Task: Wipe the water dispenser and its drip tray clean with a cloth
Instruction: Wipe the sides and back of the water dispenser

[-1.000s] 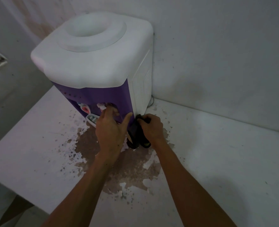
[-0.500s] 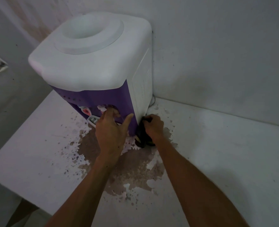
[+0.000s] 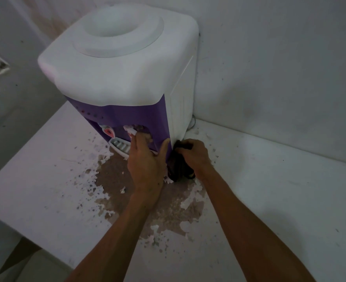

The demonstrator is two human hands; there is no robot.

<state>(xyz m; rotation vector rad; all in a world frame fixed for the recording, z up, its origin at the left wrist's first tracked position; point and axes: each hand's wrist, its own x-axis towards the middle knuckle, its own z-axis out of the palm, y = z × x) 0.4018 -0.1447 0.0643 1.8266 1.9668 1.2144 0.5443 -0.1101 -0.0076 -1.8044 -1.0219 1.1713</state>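
While the right hand point(image 3: 194, 157) is clenched around a dark cloth point(image 3: 179, 167) at the lower right corner of the water dispenser point(image 3: 127, 78), the left hand point(image 3: 147, 163) is laid flat, fingers extended, against its purple front. The drip tray point(image 3: 119, 146) is seen left of that hand. The dispenser is stood on a white table point(image 3: 269, 190) with peeled paint point(image 3: 115, 180) before it.

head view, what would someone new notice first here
The white-topped, purple-fronted water dispenser fills the upper left, standing in the corner of a white table. In front of it a big brown patch of peeled paint spreads across the tabletop. At the dispenser's base the left hand rests against the purple front by the drip tray, while the right hand grips a dark cloth at the lower front corner.
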